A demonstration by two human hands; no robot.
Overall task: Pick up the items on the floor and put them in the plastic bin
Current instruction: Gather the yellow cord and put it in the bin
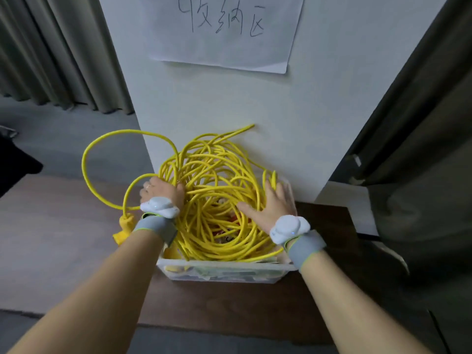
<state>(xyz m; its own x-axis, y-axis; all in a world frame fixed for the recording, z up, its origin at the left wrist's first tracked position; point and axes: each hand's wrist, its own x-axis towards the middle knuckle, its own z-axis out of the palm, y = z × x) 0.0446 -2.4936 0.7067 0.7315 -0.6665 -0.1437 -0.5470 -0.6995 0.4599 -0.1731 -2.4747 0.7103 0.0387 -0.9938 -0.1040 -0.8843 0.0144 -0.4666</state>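
Observation:
A big tangle of yellow cable lies piled in a clear plastic bin that stands against a white pillar. One large loop sticks out to the left over the floor, and a cable end pokes up against the pillar. My left hand grips strands at the pile's left edge, fingers curled into the cable. My right hand presses flat on the right side of the pile with straight, spread fingers. A yellow plug or connector piece hangs at the bin's left side. Both wrists wear grey bands with white devices.
The bin stands on a brown mat or low board. The white pillar carries a sheet of paper with handwriting. Grey curtains hang at the left, dark furniture stands at the right. Other items show faintly under the cable.

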